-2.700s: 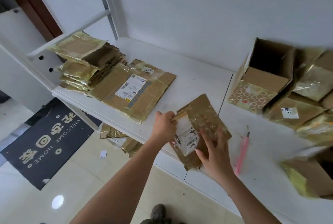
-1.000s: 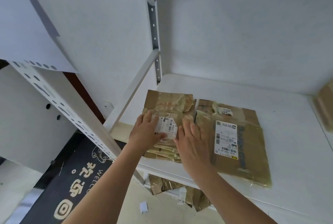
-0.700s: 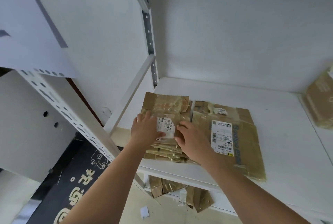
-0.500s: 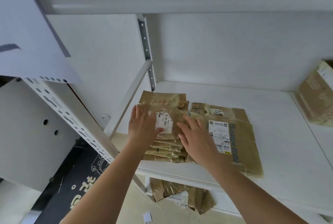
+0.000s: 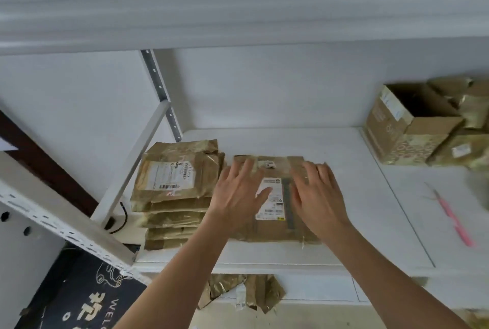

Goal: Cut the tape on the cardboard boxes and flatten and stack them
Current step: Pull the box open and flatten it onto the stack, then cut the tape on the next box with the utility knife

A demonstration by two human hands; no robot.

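Both hands, the left hand (image 5: 238,196) and the right hand (image 5: 317,196), are spread flat with straight fingers over the large flattened box (image 5: 275,231) on the white tabletop (image 5: 370,209), gripping nothing; whether the palms touch the cardboard cannot be told. Just left of the left hand sits the stack of flattened boxes (image 5: 174,196), while the uncut open box (image 5: 412,127) with its dark, seemingly empty interior stands among taped boxes well apart to the right, nearer the right hand. Between them lies the pink cutter (image 5: 453,217), long axis running away from the person, so the right hand is judged better placed to take it.
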